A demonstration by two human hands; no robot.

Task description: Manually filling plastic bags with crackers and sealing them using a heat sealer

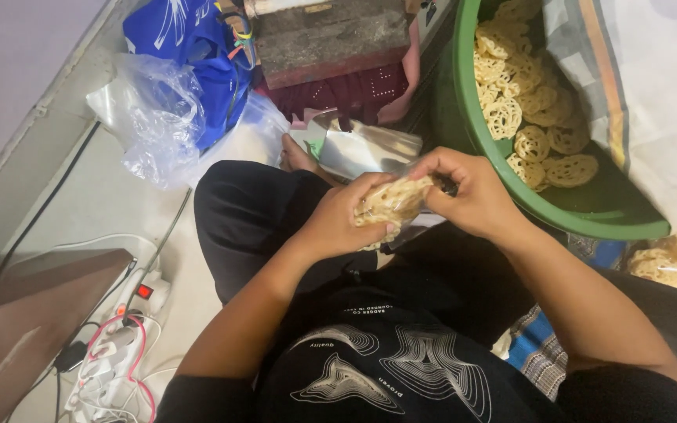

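Snack bag (pixel 392 200): thin clear plastic, glossy, crinkled.
Lattice crackers (pixel 532 143): dry, rough, matt.
Basin (pixel 589 213): green plastic, smooth, slightly shiny.
Empty bags (pixel 162 117): clear glossy film.
Block (pixel 331 35): worn, rough wood.
Floor (pixel 111 200): smooth, pale.

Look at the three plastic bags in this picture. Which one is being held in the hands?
The small clear bag of crackers, gripped between the left hand and right hand. The blue bag and crumpled clear bag lie untouched on the floor.

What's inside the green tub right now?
The green tub holds a heap of golden lattice crackers. A striped cloth covers its right side, hiding whatever lies beneath it.
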